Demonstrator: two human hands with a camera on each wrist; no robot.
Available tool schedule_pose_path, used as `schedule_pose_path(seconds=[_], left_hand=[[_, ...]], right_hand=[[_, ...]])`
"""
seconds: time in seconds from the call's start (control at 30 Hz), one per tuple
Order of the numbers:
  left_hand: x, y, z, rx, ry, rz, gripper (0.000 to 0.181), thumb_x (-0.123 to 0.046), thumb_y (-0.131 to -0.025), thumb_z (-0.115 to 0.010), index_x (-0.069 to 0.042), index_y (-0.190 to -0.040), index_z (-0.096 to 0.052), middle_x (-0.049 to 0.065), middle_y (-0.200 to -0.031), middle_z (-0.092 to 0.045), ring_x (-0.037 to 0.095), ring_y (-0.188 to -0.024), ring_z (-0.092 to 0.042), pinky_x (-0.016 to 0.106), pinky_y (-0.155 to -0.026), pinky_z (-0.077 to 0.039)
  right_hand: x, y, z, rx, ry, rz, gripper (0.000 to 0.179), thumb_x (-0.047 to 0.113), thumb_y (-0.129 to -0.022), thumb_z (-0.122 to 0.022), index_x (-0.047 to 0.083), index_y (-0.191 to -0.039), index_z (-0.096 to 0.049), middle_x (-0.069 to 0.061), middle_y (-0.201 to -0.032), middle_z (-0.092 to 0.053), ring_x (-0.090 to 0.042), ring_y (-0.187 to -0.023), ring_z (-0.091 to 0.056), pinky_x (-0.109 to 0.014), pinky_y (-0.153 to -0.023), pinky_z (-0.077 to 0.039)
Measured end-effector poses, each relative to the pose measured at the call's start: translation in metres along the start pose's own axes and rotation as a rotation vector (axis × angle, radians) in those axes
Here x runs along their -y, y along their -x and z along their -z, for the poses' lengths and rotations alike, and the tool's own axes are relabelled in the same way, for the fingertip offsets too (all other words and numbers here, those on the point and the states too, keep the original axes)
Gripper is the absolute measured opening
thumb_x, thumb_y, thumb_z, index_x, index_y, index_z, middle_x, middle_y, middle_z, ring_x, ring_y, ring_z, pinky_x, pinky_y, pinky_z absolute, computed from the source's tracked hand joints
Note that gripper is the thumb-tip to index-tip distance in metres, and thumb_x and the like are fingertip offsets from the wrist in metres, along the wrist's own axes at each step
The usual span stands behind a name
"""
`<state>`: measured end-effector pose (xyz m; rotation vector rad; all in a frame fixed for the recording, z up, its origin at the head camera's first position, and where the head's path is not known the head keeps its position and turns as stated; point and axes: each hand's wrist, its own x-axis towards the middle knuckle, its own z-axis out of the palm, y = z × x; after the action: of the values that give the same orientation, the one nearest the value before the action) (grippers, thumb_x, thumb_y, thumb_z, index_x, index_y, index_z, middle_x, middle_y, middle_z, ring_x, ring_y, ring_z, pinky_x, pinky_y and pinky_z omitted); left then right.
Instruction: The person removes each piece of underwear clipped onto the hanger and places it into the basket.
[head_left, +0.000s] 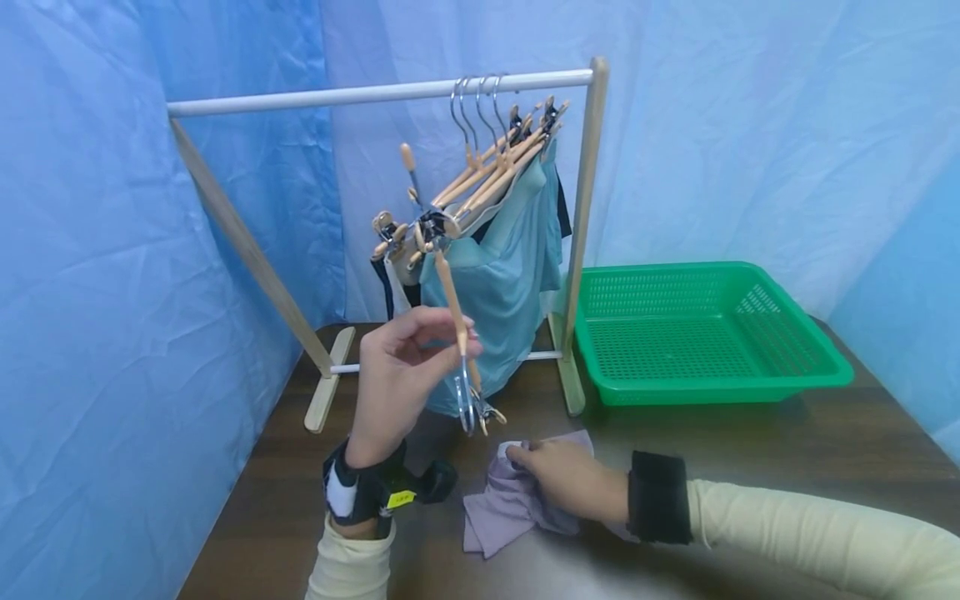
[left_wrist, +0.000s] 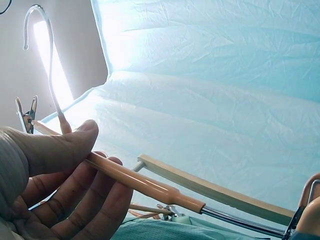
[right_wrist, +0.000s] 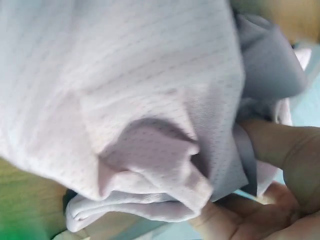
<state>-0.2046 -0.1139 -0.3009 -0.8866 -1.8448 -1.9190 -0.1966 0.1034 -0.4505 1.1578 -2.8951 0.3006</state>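
My left hand [head_left: 393,379] grips a clip hanger [head_left: 448,292] by its wooden bar, in front of the rack. In the left wrist view, thumb and fingers pinch the hanger's bar [left_wrist: 132,180] beside the base of its metal hook. My right hand [head_left: 573,477] pinches a crumpled lilac garment [head_left: 501,510] low over the table. Up close in the right wrist view, the garment's perforated cloth [right_wrist: 150,110] hangs in folds from the fingers, which it partly hides. What sort of garment it is I cannot tell.
A rack with a white rail [head_left: 300,99] stands at the back. Several clip hangers hang at its right end, bearing garments, a teal one [head_left: 487,283] foremost. A green plastic basket [head_left: 720,390] stands right of the rack on the dark wooden table [head_left: 750,467]. Blue cloth surrounds it.
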Motion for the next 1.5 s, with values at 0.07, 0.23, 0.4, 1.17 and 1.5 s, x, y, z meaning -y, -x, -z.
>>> schedule_pose_path(seconds=[0.07, 0.23, 0.4, 1.17, 1.5], left_hand=[[0.0, 0.0, 0.001, -0.002, -0.006, -0.003, 0.025, 0.013, -0.085, -0.072, 0.013, -0.109, -0.065, -0.006, -0.103, -0.075, 0.014, -0.093, -0.075, 0.036, -0.081, -0.063], [-0.001, 0.0, 0.002, -0.012, -0.003, -0.01, 0.024, 0.012, -0.085, -0.072, 0.012, -0.109, -0.066, -0.001, -0.102, -0.075, 0.015, -0.093, -0.075, 0.037, -0.081, -0.063], [-0.001, 0.0, 0.004, -0.015, 0.024, -0.007, 0.024, 0.014, -0.085, -0.071, 0.008, -0.108, -0.068, -0.001, -0.102, -0.075, 0.015, -0.092, -0.075, 0.036, -0.081, -0.063], [-0.003, 0.002, 0.005, -0.055, 0.031, 0.008, 0.024, 0.012, -0.084, -0.074, 0.01, -0.108, -0.068, 0.0, -0.1, -0.077, 0.015, -0.09, -0.076, 0.036, -0.083, -0.062], [-0.004, 0.0, 0.003, -0.025, 0.034, 0.026, 0.025, 0.01, -0.085, -0.074, 0.013, -0.108, -0.066, 0.001, -0.1, -0.076, 0.015, -0.09, -0.076, 0.037, -0.083, -0.062]], right_hand=[[-0.002, -0.002, 0.001, 0.018, -0.018, 0.006, 0.028, 0.003, -0.092, -0.065, 0.012, -0.118, -0.068, -0.006, -0.087, -0.074, -0.017, -0.07, -0.069, -0.026, -0.061, -0.055], [-0.011, -0.011, 0.006, 0.071, -0.116, -0.026, 0.033, -0.008, -0.087, -0.065, 0.011, -0.114, -0.072, -0.004, -0.093, -0.076, -0.011, -0.075, -0.07, -0.022, -0.064, -0.057], [-0.017, -0.017, 0.037, 0.066, -0.186, -0.056, 0.041, -0.013, -0.082, -0.062, 0.01, -0.115, -0.072, -0.005, -0.102, -0.077, -0.013, -0.083, -0.072, -0.026, -0.072, -0.06], [-0.143, 0.025, 0.27, -0.382, -0.031, -0.305, 0.038, -0.013, -0.075, -0.059, -0.001, -0.11, -0.067, -0.013, -0.069, -0.062, -0.011, -0.05, -0.035, -0.025, -0.051, -0.033], [-0.226, 0.035, 0.257, -0.352, -0.095, -0.511, 0.038, -0.009, -0.079, -0.058, -0.015, -0.117, -0.06, -0.04, -0.107, -0.061, -0.038, -0.078, -0.052, -0.037, -0.062, -0.043]])
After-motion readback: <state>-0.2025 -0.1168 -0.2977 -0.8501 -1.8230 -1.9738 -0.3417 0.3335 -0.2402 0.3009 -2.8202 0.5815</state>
